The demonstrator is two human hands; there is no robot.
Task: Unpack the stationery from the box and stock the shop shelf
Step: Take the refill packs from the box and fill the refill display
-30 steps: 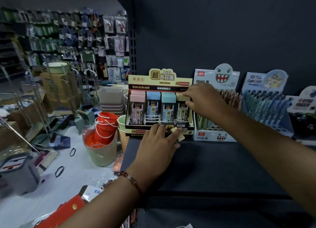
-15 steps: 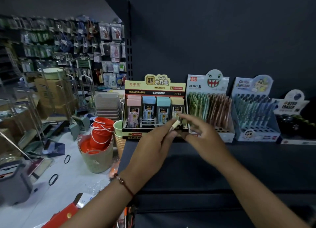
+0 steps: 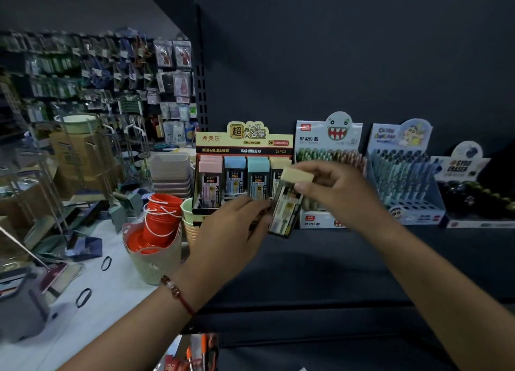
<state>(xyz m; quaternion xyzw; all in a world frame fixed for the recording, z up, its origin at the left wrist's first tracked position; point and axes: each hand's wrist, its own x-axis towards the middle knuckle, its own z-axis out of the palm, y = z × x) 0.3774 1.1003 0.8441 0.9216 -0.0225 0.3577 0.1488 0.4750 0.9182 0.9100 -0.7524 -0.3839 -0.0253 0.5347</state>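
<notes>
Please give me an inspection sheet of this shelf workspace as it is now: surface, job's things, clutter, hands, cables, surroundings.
Surface: dark shelf, bare in front of the displays.
Job's things: lead refill display box at the shelf's left end; one yellow-capped lead case held in front of it, tilted.
Clutter: nothing seen on the shelf.
Hands: right hand pinches the case near its cap; left hand touches its lower part, grip hidden.
Cables: nothing seen.
Surroundings: monster pen display, cartoon pen display, eraser display to the right; orange buckets and stacked trays to the left.

Yellow-capped lead case (image 3: 287, 203) between both hands, before the display box (image 3: 245, 147).
</notes>
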